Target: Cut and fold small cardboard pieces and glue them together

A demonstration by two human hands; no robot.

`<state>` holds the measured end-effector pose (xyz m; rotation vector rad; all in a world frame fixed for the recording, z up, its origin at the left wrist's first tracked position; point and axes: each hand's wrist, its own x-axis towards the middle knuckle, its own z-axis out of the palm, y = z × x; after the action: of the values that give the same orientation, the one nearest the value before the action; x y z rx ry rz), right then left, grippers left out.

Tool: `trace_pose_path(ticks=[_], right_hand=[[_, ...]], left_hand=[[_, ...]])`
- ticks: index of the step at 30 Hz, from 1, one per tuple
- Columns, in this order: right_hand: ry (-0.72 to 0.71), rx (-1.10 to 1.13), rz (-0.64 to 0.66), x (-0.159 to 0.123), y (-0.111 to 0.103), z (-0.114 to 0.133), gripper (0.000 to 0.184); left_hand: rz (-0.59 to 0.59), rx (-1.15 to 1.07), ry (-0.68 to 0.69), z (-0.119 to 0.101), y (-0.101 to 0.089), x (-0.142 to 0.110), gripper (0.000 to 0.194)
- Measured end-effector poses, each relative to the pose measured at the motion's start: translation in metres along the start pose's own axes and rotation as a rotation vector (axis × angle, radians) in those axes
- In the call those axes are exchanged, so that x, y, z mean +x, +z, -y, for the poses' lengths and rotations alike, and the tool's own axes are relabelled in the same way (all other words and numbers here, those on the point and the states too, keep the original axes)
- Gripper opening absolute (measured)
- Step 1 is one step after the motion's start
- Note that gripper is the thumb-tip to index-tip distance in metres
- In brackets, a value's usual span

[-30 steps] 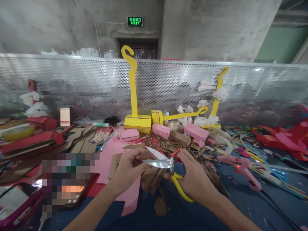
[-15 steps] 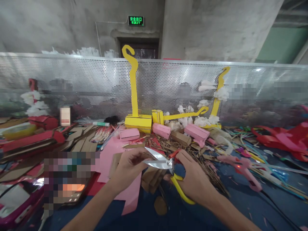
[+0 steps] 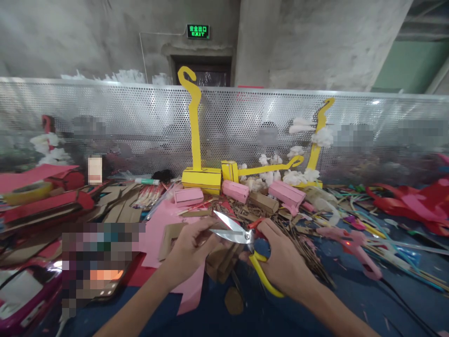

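Note:
My right hand point(image 3: 280, 262) grips the yellow handles of a pair of scissors point(image 3: 233, 229), whose silver blades stand apart and point left. My left hand point(image 3: 191, 245) is closed in a pinch on a brown cardboard piece point(image 3: 213, 229) held at the blades. More brown cardboard pieces point(image 3: 220, 262) lie just under both hands, on a pink paper sheet point(image 3: 157, 234).
Yellow paper models point(image 3: 199, 178) and pink paper boxes point(image 3: 286, 193) stand before a perforated metal screen point(image 3: 105, 121). A pink glue gun point(image 3: 354, 243) lies at the right among sticks. Red card shapes point(image 3: 45, 203) and a blurred-out object point(image 3: 98, 262) are at the left.
The scissor blades have shifted slightly and my left fingers have moved closer to them. A pink sheet has come into view at the far left.

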<state>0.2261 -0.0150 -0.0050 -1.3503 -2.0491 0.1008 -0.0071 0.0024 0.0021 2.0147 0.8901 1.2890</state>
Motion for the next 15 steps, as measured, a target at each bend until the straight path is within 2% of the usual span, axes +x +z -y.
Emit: trace_pose_path(ticks=[5,8,15], right_hand=[[0.001,0.006,0.007,-0.001,0.000,0.000,0.027],[0.004,0.019,0.005,-0.001,0.001,-0.002,0.028],[-0.021,0.024,-0.010,0.000,0.000,-0.003,0.026]], left_hand=[[0.080,0.047,0.054,-0.008,0.000,0.000,0.015],[0.060,0.076,0.084,-0.013,0.000,0.002,0.017],[0.071,0.051,0.016,0.000,-0.001,-0.001,0.018]])
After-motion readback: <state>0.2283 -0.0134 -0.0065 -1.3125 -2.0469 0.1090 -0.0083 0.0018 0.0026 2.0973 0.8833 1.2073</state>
